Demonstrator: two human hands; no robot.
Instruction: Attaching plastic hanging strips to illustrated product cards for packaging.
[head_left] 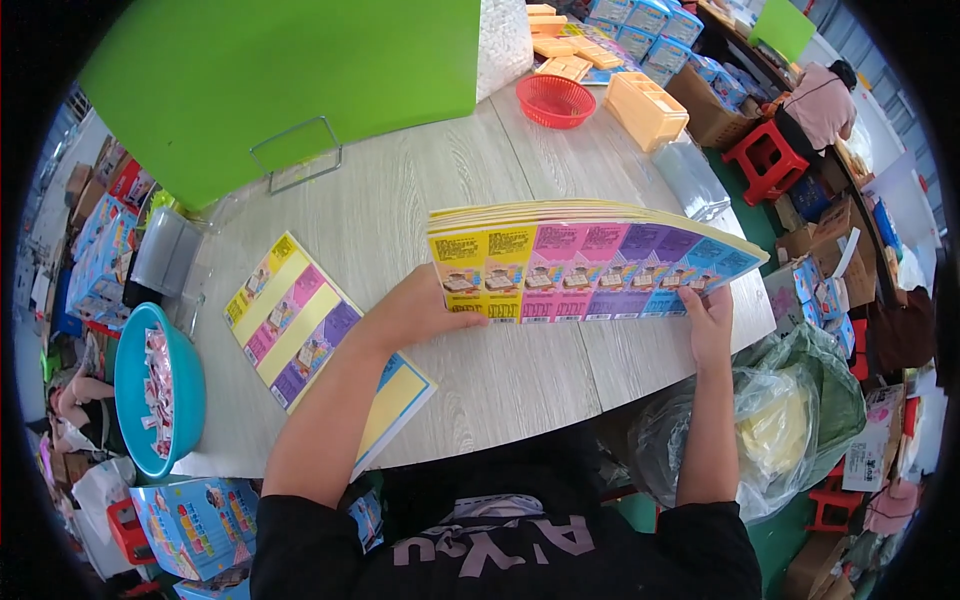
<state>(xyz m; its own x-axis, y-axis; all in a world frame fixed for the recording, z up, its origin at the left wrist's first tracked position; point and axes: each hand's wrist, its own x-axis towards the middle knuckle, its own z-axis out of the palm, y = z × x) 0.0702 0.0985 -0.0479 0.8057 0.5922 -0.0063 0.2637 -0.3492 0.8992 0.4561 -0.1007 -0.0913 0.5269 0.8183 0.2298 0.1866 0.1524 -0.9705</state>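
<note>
Both of my hands hold up a stack of printed sticker sheets (575, 262) above the table, with yellow, pink, purple and blue columns facing me. My left hand (425, 310) grips its left end, the thumb along the lower edge and the other fingers hidden behind. At the right end my right hand (708, 318) pinches the lower edge, thumb in front. The sheets' top edges fan slightly apart. On the table to the left, partly under my left forearm, lies another sticker sheet (318, 315) with some strips peeled off, leaving pale yellow backing.
A teal basin (195, 400) of small wrapped packets stands at the left. Beyond are a wire stand (300, 160), a green board (300, 80), a red basket (556, 104), an orange plastic box (645, 112) and clear plastic sleeves (692, 180). A plastic bag (775, 430) sits right; a person (815, 105) works far right.
</note>
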